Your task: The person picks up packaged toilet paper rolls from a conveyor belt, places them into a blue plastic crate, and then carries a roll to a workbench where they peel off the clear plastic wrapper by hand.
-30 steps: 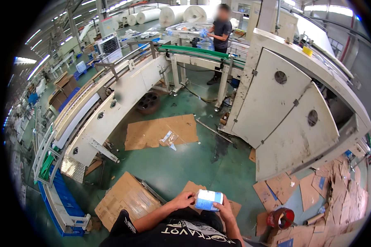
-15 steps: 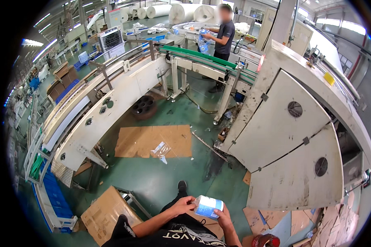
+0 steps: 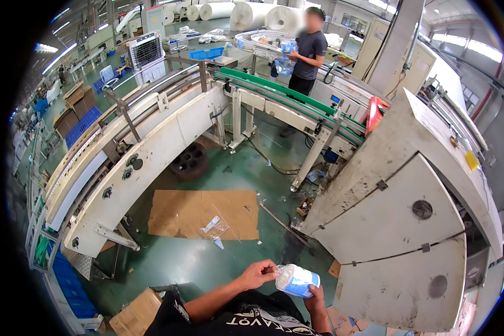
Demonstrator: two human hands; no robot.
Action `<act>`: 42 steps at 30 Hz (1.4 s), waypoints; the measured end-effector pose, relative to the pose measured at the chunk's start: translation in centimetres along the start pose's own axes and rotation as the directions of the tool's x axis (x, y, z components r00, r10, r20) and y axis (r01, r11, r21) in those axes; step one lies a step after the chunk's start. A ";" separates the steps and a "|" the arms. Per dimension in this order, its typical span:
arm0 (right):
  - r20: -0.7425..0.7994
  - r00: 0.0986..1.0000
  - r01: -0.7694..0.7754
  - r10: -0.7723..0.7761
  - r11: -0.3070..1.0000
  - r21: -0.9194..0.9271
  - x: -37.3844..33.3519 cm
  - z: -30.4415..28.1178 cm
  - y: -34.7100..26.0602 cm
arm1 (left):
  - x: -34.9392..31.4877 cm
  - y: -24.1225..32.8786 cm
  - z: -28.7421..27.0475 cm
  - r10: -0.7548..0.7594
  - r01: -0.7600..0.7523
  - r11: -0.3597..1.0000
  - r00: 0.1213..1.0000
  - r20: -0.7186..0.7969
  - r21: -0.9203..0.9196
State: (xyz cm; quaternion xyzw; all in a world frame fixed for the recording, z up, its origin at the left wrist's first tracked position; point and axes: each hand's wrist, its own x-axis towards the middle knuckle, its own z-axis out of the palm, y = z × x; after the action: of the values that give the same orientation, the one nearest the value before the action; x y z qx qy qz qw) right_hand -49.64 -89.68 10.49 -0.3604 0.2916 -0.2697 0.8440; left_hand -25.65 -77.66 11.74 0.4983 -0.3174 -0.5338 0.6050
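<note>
A rounded, film-wrapped white and blue pack (image 3: 298, 281) is held in front of my body at the lower middle. My right hand (image 3: 315, 297) grips its right end, with the thumb on the printed side. My left hand (image 3: 260, 274) is at the opposite end, fingers pinched together against the crinkled clear film (image 3: 284, 273). The pack lies tilted, its right end a little lower. What is inside the film cannot be made out.
A curved conveyor (image 3: 151, 145) runs along the left, joining a green-topped conveyor (image 3: 274, 89) ahead. A large white machine cabinet (image 3: 397, 241) stands right. Flattened cardboard (image 3: 207, 213) lies on the floor, a carton (image 3: 137, 313) lower left. Beyond the conveyor, a co-worker (image 3: 309, 53) holds blue packs.
The pack and both my hands have shifted slightly right in the picture, and more crinkled film shows beside my left fingers. The view has shifted too. The co-worker's hands and packs have moved right.
</note>
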 end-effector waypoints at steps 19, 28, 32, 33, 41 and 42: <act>0.396 0.869 -0.306 0.296 0.951 -0.039 31.6 3.4 -6.5 | 15.9 7.7 -9.5 -0.081 0.059 0.996 0.904 -0.419 -0.064; 0.416 0.857 -0.251 0.303 0.952 -0.177 42.3 3.4 -12.2 | 25.8 7.7 -10.6 -0.151 0.113 0.988 0.848 -0.508 -0.105; 0.347 0.885 -0.250 0.311 0.945 -0.210 45.4 2.1 -11.7 | 29.1 8.2 -13.4 -0.137 0.170 0.984 0.905 -0.403 0.046; 0.340 0.894 -0.233 0.291 0.952 -0.201 46.1 1.5 -11.8 | 30.3 8.1 -14.4 -0.027 0.029 1.000 0.931 -0.365 -0.002; 0.156 0.959 -0.158 0.236 0.904 -0.397 49.2 0.1 -13.1 | 24.9 27.2 -50.5 0.098 0.403 0.908 0.068 -0.993 0.117; 0.107 0.975 -0.136 0.193 0.909 -0.394 49.6 -0.2 -13.5 | 23.4 30.6 -54.6 0.123 0.486 0.873 -0.129 -0.984 0.045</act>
State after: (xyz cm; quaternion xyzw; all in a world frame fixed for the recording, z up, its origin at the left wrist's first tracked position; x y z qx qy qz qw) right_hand -19.15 -130.85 5.97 -0.5112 0.3066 -0.1085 0.7955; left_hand 39.81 -87.81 20.60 0.8769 0.2089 0.0105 0.4328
